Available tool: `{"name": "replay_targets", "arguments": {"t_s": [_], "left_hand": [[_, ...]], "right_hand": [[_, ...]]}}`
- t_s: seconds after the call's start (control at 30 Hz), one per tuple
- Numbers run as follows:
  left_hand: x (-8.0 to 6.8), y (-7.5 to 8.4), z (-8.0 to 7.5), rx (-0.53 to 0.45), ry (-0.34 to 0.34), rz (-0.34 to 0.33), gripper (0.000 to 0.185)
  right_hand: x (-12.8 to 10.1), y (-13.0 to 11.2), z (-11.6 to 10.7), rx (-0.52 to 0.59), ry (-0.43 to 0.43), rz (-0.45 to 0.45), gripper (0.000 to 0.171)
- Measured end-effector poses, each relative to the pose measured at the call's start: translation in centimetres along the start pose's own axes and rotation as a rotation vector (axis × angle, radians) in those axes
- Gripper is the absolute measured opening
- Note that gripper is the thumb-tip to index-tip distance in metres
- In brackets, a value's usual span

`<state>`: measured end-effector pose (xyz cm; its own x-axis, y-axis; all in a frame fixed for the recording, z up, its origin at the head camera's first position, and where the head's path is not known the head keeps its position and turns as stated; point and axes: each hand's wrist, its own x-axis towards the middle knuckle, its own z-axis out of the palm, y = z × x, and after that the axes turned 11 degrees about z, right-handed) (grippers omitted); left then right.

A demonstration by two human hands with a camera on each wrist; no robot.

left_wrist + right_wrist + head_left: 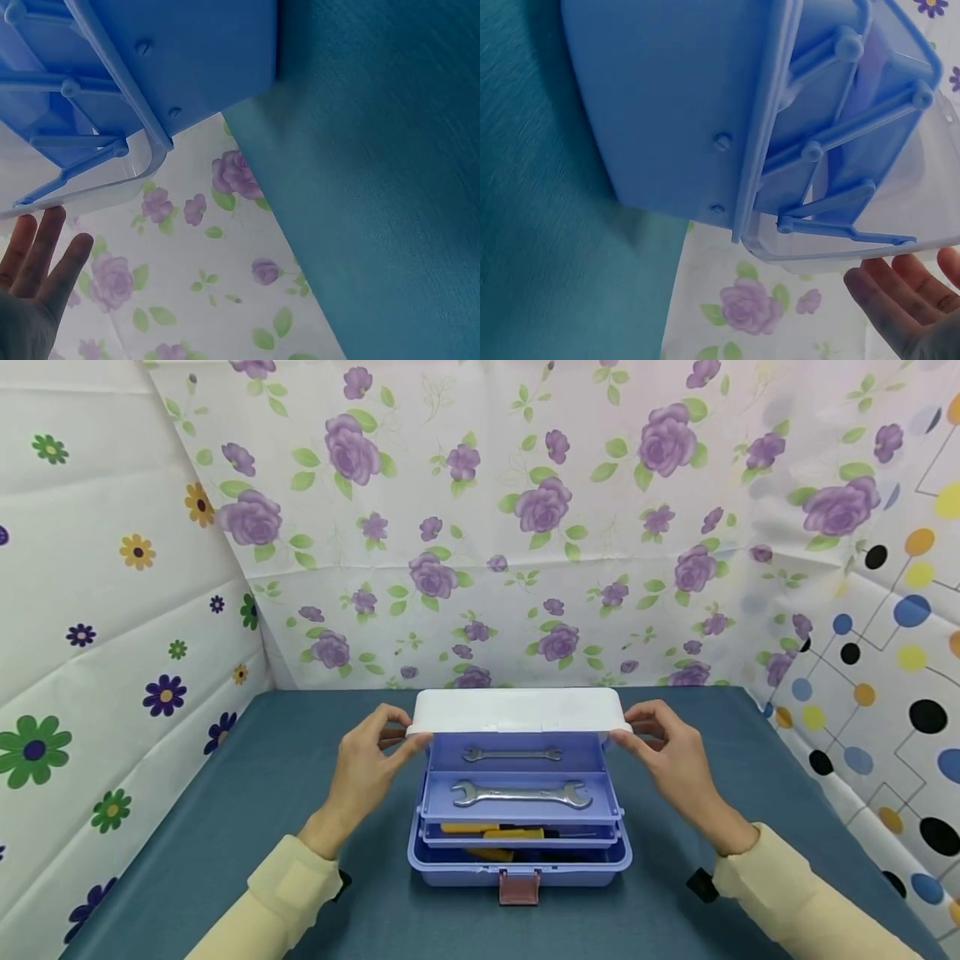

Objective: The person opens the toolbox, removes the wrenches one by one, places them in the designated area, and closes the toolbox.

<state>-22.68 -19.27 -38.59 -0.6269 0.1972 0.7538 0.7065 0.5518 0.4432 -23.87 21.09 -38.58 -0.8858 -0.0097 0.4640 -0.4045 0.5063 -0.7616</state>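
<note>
A blue-purple toolbox (525,877) stands with its white lid (517,710) raised and its tiers of trays spread. My left hand (367,764) holds the lid's left end, thumb at the lower front edge and fingers behind. At the right end, my right hand (671,760) grips the lid in the same way. From each wrist, fingertips show right at the rim of the lid (112,196), beside the hinge arms (847,135). A large open-end wrench (521,793) lies in the upper tray, a smaller wrench (512,754) behind it. Yellow-handled tools (513,833) sit lower, partly hidden.
A pink latch (519,888) hangs at the toolbox's front. Dark teal cloth covers the table (300,777). Behind it hangs a floral curtain (487,527), with patterned sheets on the left and right sides.
</note>
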Motion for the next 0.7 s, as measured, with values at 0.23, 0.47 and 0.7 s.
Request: {"name": "replay_targets", "arguments": {"t_s": [0.23, 0.47, 0.7], "left_hand": [[0.4, -0.6, 0.0, -0.096, -0.02, -0.062, 0.025], [0.9, -1.0, -0.1, -0.218, -0.047, -0.192, 0.023], [1.4, -1.4, -0.1, -0.276, -0.073, -0.25, 0.026]], "right_hand": [[0.8, 0.1, -0.4, 0.112, -0.086, 0.047, 0.014], [1.6, 0.4, -0.8, 0.099, -0.133, 0.089, 0.011], [2.3, 0.4, -1.0, 0.132, -0.194, 0.127, 0.017]]}}
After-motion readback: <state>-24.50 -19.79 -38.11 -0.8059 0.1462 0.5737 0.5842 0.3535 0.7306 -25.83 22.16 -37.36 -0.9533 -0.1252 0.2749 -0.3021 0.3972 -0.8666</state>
